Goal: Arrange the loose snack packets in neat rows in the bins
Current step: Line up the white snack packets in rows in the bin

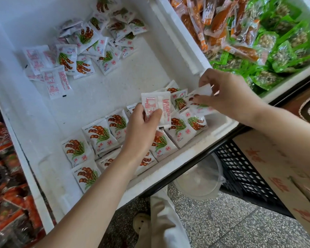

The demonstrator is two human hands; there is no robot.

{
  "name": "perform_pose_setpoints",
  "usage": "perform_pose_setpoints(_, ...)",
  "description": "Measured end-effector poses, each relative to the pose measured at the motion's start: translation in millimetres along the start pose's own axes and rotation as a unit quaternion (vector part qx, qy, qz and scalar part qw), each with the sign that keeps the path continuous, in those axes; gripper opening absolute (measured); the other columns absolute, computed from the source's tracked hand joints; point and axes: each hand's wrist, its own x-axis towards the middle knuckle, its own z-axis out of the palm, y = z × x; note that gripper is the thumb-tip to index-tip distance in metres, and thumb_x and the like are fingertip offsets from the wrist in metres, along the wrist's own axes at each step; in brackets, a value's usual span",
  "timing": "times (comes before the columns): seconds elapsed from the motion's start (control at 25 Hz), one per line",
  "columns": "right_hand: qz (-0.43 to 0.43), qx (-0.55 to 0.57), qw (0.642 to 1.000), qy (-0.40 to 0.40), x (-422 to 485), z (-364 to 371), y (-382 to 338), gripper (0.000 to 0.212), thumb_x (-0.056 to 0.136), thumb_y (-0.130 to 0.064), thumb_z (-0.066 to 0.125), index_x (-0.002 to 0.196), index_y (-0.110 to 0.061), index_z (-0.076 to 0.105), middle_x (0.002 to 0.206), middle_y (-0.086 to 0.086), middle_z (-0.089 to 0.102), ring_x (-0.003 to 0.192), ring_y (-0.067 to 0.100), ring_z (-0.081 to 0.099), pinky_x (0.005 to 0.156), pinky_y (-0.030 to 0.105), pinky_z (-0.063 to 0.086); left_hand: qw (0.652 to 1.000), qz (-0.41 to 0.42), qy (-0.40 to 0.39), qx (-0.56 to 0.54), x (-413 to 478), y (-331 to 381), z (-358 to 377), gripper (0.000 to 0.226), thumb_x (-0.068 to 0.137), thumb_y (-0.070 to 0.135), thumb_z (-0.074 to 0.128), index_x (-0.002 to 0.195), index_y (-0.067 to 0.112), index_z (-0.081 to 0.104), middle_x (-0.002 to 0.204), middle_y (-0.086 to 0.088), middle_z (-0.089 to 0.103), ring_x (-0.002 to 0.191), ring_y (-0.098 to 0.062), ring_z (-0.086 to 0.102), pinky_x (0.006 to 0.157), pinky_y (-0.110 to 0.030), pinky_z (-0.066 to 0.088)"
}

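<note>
- The white foam bin fills most of the view. Its floor is bare across a wide band beyond both hands, and down its left side too.
- A second bin lies beyond the right hand, packed with orange packets and green packets. A thick double foam wall separates it from the white bin.
- A cardboard box lies under the right forearm, below the bin's front edge. A black crate and a clear plastic tub sit beside it on the speckled floor.
- Red and dark packets crowd another bin far to the left of the left hand.
- A loose pile of snack packets lies well beyond both hands at the far end of the white bin. Some lie picture side up, some printed back up, and they overlap at all angles.
- Neat rows of packets run along the near wall, under and to the left of the left hand. They overlap like tiles and press against the front rim.
- The left hand holds one packet above the rows, back side up, thumb across its lower edge.
- The right hand pinches the corner of another packet between fingertips and thumb, close to the bin's right corner, just beside the left hand's packet.
</note>
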Motion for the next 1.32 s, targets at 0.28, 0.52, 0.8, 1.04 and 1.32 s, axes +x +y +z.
perform_pose_setpoints(0.28,-0.058,-0.148,0.979,-0.129,20.8,8.0,9.2,0.021,0.097,-0.024,0.049,0.116,-0.016,0.052,0.091,0.004,0.062,0.077,0.021,0.057,0.07,0.034,0.045,0.999,-0.044,0.005,-0.021,-0.7,-1.4,-0.5,0.023,0.099,0.022,0.052,0.121,0.015,0.057,0.113,0.002,0.066,0.082,-0.006,0.067,0.075,-0.033,0.061)
perform_pose_setpoints(0.52,-0.039,-0.195,0.957,-0.212,25.0,31.2,28.4,0.02,0.094,-0.001,0.041,0.105,-0.017,0.046,0.095,0.006,0.058,0.08,0.023,0.057,0.07,0.039,0.05,0.999,-0.047,-0.004,-0.005,-6.7,-4.6,-3.3,0.017,0.099,0.025,0.052,0.115,0.02,0.057,0.11,0.002,0.067,0.086,-0.012,0.068,0.082,-0.043,0.059)
perform_pose_setpoints(0.8,-0.121,-0.227,0.965,-0.055,19.2,44.9,25.6,0.029,0.095,-0.009,0.05,0.123,-0.013,0.052,0.116,0.006,0.056,0.109,0.024,0.049,0.095,0.032,0.039,0.998,-0.01,-0.054,0.02,-11.8,-8.4,-10.1,0.026,0.095,0.013,0.058,0.115,0.029,0.053,0.11,0.012,0.065,0.085,-0.005,0.068,0.079,-0.035,0.06)
perform_pose_setpoints(1.04,-0.052,0.121,0.988,-0.086,2.0,53.9,-37.8,0.01,0.094,-0.028,0.056,0.097,-0.018,0.059,0.079,-0.008,0.06,0.067,0.001,0.054,0.061,0.013,0.042,0.993,0.048,-0.058,0.087,-12.0,-12.2,-27.1,0.035,0.089,0.01,0.067,0.101,0.037,0.048,0.097,0.019,0.064,0.087,0.007,0.064,0.077,-0.015,0.053)
perform_pose_setpoints(1.32,0.086,0.326,0.937,-0.089,-6.8,55.9,-64.4,0.019,0.089,-0.015,0.063,0.101,-0.008,0.05,0.092,0.011,0.064,0.067,0.016,0.07,0.056,0.026,0.057,0.983,0.11,0.015,0.147,-20.4,-15.0,-53.7,0.03,0.089,0.019,0.065,0.115,0.029,0.054,0.109,0.019,0.053,0.092,0.015,0.054,0.073,0.0,0.043)
